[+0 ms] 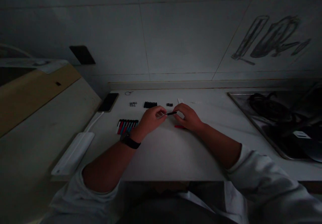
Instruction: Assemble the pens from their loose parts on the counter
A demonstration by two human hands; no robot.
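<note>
Over counter point(173, 157), L hand point(152, 117) & R hand point(188, 117) each w/ grip pinched close on one end of blk rod point(171, 113).

1. The only view looks out from a camera worn on the person's head, from above the near edge of the counter point(166, 160).
2. It faces forward and down: the tiled wall point(176, 36) spans the top of the frame, the person's clothed front point(161, 210) the bottom.
3. The forearms run inward from the lower left and lower right; the left hand point(152, 117) and right hand point(189, 117) appear near the middle, fairly small, at about forearm's reach.
4. Its wide field stretches from a pale-sided cabinet point(50, 106) at left to a metal-rimmed panel point(264, 130) at right.
</note>
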